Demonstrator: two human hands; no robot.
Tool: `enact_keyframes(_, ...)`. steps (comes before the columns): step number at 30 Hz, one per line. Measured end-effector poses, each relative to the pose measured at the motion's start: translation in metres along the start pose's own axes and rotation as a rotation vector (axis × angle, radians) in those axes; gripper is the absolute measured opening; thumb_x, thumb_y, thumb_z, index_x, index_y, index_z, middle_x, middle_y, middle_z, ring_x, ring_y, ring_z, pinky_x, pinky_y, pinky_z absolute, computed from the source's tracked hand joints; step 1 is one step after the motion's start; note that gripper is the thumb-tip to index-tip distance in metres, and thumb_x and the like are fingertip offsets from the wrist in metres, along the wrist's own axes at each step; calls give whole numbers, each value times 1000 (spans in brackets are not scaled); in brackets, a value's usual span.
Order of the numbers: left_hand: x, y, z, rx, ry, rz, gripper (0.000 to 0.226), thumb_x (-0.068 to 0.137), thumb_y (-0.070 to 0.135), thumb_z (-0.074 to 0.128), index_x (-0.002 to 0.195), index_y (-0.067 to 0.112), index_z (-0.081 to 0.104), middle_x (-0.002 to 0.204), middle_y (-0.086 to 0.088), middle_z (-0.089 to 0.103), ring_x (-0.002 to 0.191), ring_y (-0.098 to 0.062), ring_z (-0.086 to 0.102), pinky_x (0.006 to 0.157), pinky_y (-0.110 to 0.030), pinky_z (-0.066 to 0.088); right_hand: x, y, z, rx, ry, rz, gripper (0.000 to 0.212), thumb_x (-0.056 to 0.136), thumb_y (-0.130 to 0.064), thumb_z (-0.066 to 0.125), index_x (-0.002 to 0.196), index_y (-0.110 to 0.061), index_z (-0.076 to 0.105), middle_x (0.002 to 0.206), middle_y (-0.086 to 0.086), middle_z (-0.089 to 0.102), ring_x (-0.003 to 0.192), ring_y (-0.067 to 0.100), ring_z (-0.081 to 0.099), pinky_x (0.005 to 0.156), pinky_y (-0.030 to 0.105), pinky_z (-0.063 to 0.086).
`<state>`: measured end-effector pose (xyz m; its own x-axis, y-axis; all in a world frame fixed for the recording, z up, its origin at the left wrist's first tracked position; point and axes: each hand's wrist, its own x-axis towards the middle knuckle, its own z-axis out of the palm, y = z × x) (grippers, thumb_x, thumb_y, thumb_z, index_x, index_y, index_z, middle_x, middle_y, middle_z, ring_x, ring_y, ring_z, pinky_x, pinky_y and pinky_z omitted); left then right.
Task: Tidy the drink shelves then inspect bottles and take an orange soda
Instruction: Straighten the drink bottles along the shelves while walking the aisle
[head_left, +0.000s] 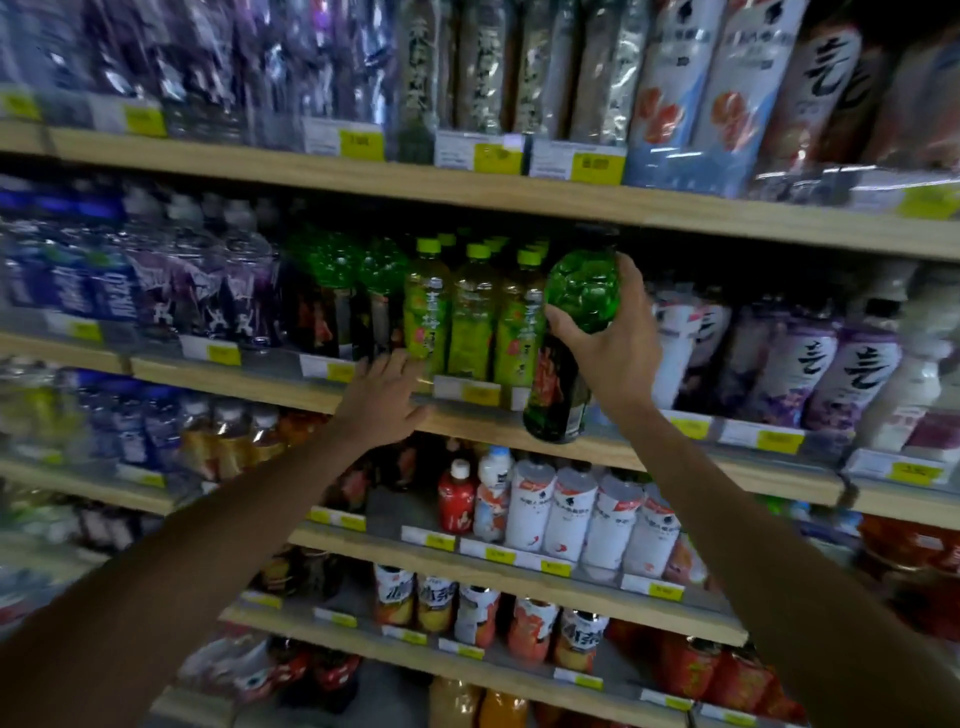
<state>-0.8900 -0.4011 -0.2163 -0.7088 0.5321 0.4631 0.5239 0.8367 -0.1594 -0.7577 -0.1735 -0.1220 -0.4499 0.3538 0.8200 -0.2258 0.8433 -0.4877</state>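
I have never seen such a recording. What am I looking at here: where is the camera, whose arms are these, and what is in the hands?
There is no machine. A person wears a wide camera on the head, so you see both bare arms reaching forward. In front stand wooden shelves full of drink bottles, with yellow price tags. The right hand grips a green bottle with a dark label, held in front of the shelf. The left hand holds nothing; it rests flat on the shelf edge, near yellow-green bottles.

Purple bottles (823, 374) on the right carry a large brush character, probably 气; green tea bottles (427, 317) read 青梅; yellow price tags (597, 167) are too blurred.
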Motion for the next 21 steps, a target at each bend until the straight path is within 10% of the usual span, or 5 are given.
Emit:
enact_keyframes(7, -28, -161, 13, 60, -106, -107, 80, 88, 61, 45, 147, 12, 21, 150, -13, 24, 132, -34, 32, 104, -49, 31, -29, -83, 114, 36, -174, 23, 89, 75, -56, 69, 144, -18, 30, 135, 6, 52, 95, 29, 61, 68, 33, 48)
enact_keyframes(11, -36, -216, 20, 99, -152, -53, 86, 86, 62, 48, 150, 16, 15, 152, -12, 21, 136, -32, 28, 109, -52, 26, -39, -122, 167, 63, -216, 61, 89, 75, -57, 67, 145, -19, 27, 96, 3, 61, 64, 19, 55, 55, 27, 37)
enact_keyframes(21, -35, -278, 48, 75, -130, -52, 85, 79, 64, 57, 144, 19, 28, 143, -14, 33, 133, -31, 30, 108, -56, 24, -18, -185, 245, 236, -168, 122, 93, 76, -49, 71, 147, -18, 21, 136, 9, 51, 96, 16, 54, 78, 29, 45)
